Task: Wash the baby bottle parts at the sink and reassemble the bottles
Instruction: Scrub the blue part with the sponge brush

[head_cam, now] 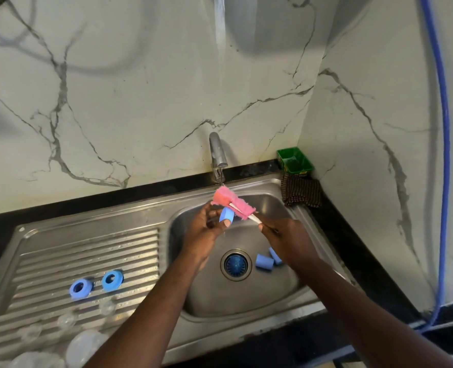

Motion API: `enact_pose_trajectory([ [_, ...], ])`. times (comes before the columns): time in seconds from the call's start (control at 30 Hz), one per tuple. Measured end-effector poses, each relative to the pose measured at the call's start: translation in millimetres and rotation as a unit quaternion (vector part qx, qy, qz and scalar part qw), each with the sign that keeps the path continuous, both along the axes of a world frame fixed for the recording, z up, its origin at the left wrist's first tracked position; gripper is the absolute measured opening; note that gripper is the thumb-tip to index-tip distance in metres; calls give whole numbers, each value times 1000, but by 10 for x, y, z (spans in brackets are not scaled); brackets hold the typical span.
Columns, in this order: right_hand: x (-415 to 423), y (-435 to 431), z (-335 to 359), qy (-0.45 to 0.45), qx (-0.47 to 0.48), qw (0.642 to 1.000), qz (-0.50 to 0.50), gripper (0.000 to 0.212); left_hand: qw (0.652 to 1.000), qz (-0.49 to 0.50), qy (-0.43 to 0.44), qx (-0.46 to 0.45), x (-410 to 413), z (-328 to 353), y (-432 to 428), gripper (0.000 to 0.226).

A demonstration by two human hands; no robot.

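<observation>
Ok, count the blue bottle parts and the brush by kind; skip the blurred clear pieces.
Blue cap: 3, one in the left hand, two in the sink
Blue ring: 2, on the drainboard
Pink sponge brush: 1, in the right hand
Total: 6

Clear bottle parts (84, 346) bottom-left on the drainboard (87, 251): blurred, cut by the frame edge, count and type unreadable. Left hand (206, 229) fingers cover part of the blue cap (226, 215). Brush (232, 201) handle end is buried in the right hand (286, 240), which also hides part of the sink cap (275, 256). Green tub (294, 160) contents too small to read.
</observation>
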State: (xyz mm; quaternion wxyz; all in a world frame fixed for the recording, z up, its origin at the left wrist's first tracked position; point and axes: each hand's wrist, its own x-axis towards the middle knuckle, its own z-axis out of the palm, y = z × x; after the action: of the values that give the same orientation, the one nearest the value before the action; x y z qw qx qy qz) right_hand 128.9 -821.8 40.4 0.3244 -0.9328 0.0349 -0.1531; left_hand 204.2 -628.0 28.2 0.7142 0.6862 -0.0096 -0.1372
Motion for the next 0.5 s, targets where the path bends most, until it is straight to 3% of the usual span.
enact_pose_trajectory([
  [0.13, -45, -17, -52, -32, 1, 998, 46, 36, 999, 0, -21, 34, 48, -4, 25, 72],
  [0.23, 0, -55, -74, -18, -1, 1000, 11, 33, 999, -3, 30, 20, 25, 10, 8, 97],
  [0.4, -6, -92, -120, -10, 40, 998, 43, 39, 998, -34, 42, -12, 8, 3, 11, 95],
  [0.5, 39, -157, -134, 43, 43, 998, 9, 27, 997, -42, 56, -25, -36, 80, -5, 97],
])
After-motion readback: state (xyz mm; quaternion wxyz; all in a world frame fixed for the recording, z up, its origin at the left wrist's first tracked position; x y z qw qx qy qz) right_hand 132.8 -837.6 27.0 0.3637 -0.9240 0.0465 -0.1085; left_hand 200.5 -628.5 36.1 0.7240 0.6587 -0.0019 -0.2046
